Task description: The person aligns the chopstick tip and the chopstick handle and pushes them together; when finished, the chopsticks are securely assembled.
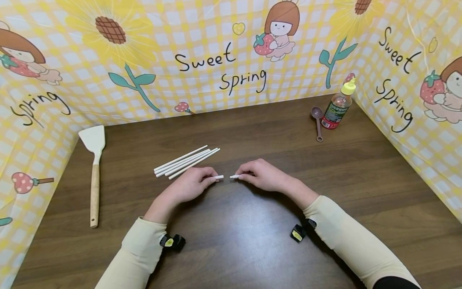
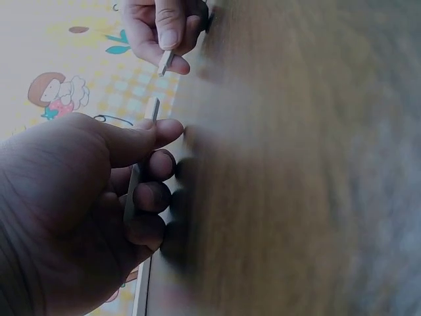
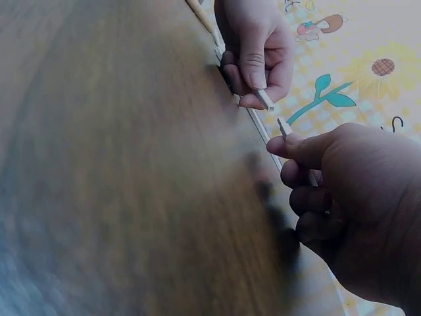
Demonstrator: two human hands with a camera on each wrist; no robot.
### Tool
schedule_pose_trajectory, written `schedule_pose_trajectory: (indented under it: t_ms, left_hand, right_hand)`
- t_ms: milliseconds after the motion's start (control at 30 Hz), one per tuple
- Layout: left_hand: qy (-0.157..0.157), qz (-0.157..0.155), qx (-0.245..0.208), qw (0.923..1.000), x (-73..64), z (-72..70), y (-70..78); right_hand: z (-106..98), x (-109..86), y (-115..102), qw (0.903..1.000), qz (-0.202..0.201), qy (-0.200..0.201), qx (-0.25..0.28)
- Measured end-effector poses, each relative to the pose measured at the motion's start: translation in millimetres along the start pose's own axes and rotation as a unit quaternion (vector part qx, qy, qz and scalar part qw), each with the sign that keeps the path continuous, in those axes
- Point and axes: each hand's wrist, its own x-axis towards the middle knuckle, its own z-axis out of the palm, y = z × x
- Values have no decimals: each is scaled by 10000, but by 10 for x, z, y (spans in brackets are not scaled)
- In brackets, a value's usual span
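Observation:
My left hand [image 1: 195,182] pinches a thin white stick [image 1: 219,177] between thumb and index finger, its short end pointing right. In the left wrist view, more of that stick [image 2: 156,108] runs back under the curled fingers. Opposite it, my right hand [image 1: 265,175] pinches another white stick [image 1: 234,176], whose end looks narrower and stepped in the right wrist view. The two stick ends face each other across a small gap. Behind the left hand, several long white sticks [image 1: 184,162] lie side by side on the brown wooden table [image 1: 234,237].
A spatula [image 1: 94,172] with a white blade and wooden handle lies at the left. Toward the back right, a brown measuring spoon [image 1: 318,124] lies beside a yellow-capped squeeze bottle [image 1: 337,106]. Yellow checked cloth [image 1: 202,24] hangs around the table's back and sides.

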Motion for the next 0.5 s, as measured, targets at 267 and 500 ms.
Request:
schedule_pose_trajectory:
  t_ms: [267,500]
  left_hand:
    - [9,38,-46,10000,6,18,22]
    - [-47,19,-82,10000,9,29,52]
  right_hand:
    - [-7,0,-28,10000,45,27,15]
    - [6,3,-22,10000,1,62,19]
